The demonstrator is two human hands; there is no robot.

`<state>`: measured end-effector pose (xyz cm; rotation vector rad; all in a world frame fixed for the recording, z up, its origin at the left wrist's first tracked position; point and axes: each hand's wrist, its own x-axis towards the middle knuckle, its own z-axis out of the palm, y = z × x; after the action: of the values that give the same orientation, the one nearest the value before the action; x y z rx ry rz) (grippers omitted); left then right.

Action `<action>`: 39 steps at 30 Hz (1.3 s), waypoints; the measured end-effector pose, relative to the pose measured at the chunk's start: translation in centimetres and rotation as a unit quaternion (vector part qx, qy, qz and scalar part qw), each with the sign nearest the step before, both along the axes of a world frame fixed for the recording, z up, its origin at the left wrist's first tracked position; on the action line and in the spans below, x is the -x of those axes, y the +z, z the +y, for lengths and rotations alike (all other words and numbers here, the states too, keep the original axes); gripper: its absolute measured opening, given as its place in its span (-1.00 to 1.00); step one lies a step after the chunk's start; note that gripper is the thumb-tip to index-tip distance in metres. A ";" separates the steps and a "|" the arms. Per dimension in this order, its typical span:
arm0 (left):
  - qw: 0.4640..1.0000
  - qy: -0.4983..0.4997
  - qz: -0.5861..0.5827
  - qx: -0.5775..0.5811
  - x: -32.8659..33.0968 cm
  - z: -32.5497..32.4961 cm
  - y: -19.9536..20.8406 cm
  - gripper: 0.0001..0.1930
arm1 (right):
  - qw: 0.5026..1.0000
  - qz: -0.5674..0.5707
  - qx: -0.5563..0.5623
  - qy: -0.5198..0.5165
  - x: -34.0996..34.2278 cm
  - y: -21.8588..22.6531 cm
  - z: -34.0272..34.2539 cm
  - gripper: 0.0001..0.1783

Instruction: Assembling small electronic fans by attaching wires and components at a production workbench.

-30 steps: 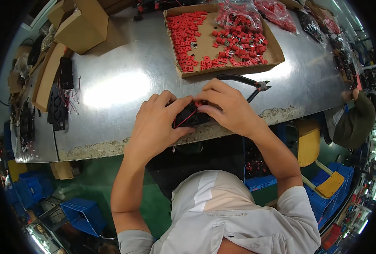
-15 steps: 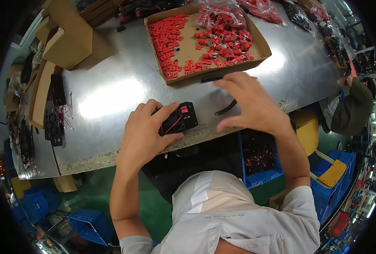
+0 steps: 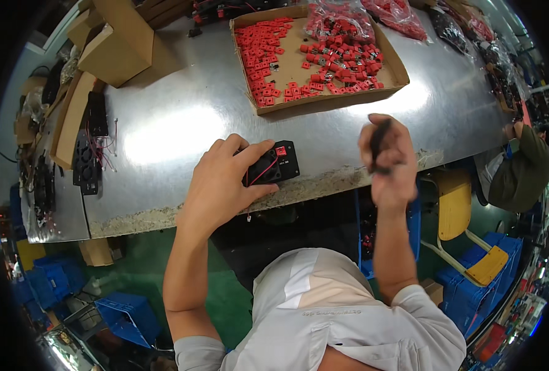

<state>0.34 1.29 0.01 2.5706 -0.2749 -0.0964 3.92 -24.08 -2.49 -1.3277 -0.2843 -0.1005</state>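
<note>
Fan unit (image 3: 284, 167), black, at near edge of bench (image 3: 333, 136); my left hand (image 3: 220, 176) clamped on it, red block (image 3: 281, 151) uncovered. My right hand (image 3: 399, 149), apart, grips dark tool (image 3: 381, 139), blurred. Step, likely: tool work on unit; next move calls for firm left hold. Beyond: cardboard tray (image 3: 333, 99), red parts (image 3: 348, 65).

A workshop, most likely a factory assembly area; the metal bench (image 3: 194, 77), worn along its front edge, carries a cardboard tray (image 3: 333, 101) of small red parts (image 3: 262, 49) in bulk, a bag of red pieces (image 3: 399, 20) and a black fan panel (image 3: 289, 162) with a red wire; blue plastic crates (image 3: 111, 307) and a yellow chair (image 3: 454, 204) stand around a green floor (image 3: 148, 266); another person (image 3: 525, 173) is off to the right.
</note>
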 end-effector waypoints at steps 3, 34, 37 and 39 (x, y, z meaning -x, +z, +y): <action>1.000 -0.005 0.002 0.002 -0.2 -0.1 0.1 -0.36 | 0.971 0.111 -0.183 0.108 1.4 0.1 1.5 0.10; 0.999 -0.006 -0.018 0.025 0.0 0.0 -0.3 -0.37 | 0.965 0.042 -0.138 0.221 -4.1 2.6 8.8 -0.11; 0.999 -0.007 -0.024 0.023 0.1 -0.1 -0.4 -0.37 | 0.958 0.032 -0.144 0.247 -4.3 2.6 8.5 -0.11; 0.999 0.000 -0.017 0.027 0.1 0.0 -0.2 -0.37 | 0.946 0.015 -0.222 0.235 -4.0 3.0 8.4 -0.11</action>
<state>0.20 1.29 -0.22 2.5202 -0.2874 -0.0457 7.92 -15.65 0.54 -0.7855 -0.5126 0.2478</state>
